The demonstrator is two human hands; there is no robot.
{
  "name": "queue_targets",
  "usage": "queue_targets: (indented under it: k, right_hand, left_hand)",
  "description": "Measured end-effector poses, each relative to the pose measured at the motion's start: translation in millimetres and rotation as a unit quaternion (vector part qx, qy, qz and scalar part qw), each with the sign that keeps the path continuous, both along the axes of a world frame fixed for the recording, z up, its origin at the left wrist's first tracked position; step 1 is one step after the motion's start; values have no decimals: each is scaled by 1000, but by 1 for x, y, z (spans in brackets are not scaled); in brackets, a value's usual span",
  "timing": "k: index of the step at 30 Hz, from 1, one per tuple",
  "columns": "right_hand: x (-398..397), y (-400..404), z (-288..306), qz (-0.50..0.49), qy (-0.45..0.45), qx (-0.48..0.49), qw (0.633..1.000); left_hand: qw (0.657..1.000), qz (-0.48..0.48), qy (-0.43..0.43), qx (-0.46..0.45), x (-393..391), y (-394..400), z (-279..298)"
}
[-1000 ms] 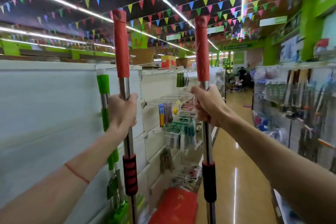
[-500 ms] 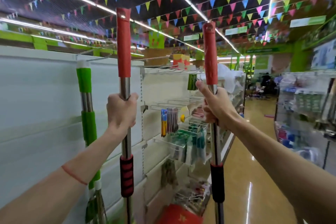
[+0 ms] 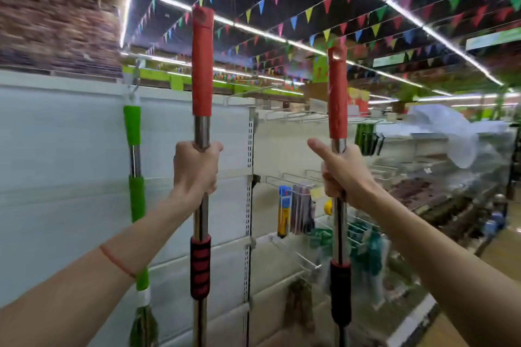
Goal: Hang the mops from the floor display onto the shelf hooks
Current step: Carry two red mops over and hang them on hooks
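I hold two red-handled mops upright in front of the white shelf panel (image 3: 64, 149). My left hand (image 3: 196, 170) grips the steel shaft of the left mop (image 3: 202, 65) just below its red top sleeve. My right hand (image 3: 342, 175) grips the shaft of the right mop (image 3: 337, 93), thumb pointing up and left. Both mop heads are below the frame. A green-handled mop (image 3: 132, 127) hangs at the left from a metal hook (image 3: 134, 84) on the panel's top edge.
A slotted upright (image 3: 249, 177) divides the white panel from wire shelves (image 3: 296, 180) with small packaged goods at the right. A white plastic sheet (image 3: 451, 132) lies on the far shelf top. The aisle floor shows at the lower right. Bunting and light strips run overhead.
The view has turned left toward the shelf; the green mop and its hook now show in full. Both hands keep their grip, and the right thumb has lifted off the shaft.
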State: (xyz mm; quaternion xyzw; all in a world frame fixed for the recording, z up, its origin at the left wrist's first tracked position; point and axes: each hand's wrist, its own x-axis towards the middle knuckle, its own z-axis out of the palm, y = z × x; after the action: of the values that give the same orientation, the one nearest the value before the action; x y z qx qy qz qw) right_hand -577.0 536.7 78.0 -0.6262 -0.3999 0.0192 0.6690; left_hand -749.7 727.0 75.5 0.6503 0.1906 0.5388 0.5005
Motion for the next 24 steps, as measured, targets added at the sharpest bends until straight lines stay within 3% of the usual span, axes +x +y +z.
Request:
queue_targets:
  k: [14,24]
  right_hand:
    - [106,88,-19,123,-3,-30,992]
    - [153,143,-42,172,44,-44,983]
  left_hand:
    - [988,151,-7,-29,63,10,-8]
    - [968,249,13,-35,76,23,-20]
